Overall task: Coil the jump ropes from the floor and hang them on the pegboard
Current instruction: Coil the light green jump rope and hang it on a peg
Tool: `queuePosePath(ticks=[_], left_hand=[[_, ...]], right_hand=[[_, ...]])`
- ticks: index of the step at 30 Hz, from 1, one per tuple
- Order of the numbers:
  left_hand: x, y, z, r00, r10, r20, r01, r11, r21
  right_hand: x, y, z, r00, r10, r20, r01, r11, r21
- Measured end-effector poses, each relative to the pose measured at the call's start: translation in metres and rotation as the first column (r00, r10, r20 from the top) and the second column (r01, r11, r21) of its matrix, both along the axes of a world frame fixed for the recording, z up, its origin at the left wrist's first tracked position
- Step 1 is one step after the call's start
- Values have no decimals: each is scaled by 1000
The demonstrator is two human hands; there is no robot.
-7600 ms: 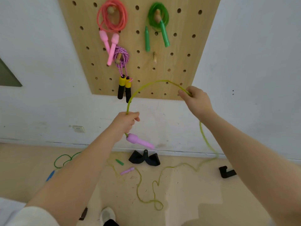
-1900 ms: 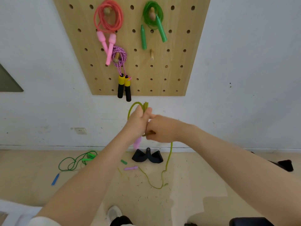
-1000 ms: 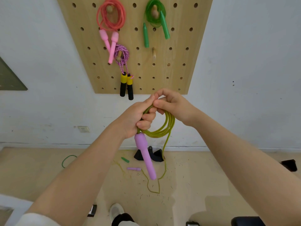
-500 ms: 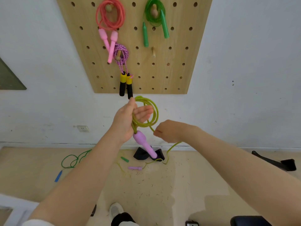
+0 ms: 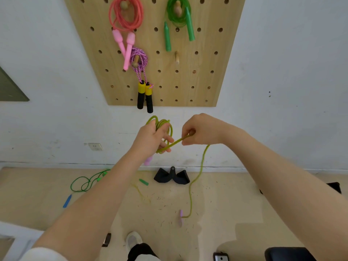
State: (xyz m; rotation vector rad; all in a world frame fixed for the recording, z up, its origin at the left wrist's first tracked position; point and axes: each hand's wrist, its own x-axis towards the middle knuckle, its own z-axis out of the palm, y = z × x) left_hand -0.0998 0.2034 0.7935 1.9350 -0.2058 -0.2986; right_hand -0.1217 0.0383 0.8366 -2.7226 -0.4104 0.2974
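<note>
Left hand [image 5: 150, 138] grips yellow-green rope [image 5: 196, 178] coils, anchoring them; right hand [image 5: 199, 131], at 3 o'clock, pinches strand taut for next loop.

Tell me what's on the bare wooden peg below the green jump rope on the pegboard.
Nothing hangs on the short wooden peg; it stands bare on the wooden pegboard, below the coiled green jump rope. The hole it sits in is hidden by the peg.
</note>
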Motion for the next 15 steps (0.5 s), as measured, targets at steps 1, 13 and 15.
queuePosePath(ticks=[1, 13, 15], left_hand=[[-1, -1, 2, 1000, -20, -23, 20, 1000, -19], [-1, -2, 9, 844, -427, -326, 176, 793, -583], [1, -2, 13, 869, -398, -294, 142, 771, -621]], right_hand=[[0, -1, -2, 1000, -5, 26, 3, 997, 77], [6, -2, -2, 996, -77, -51, 92, 878, 471], [4, 0, -10, 987, -13, -163, 113, 773, 624]])
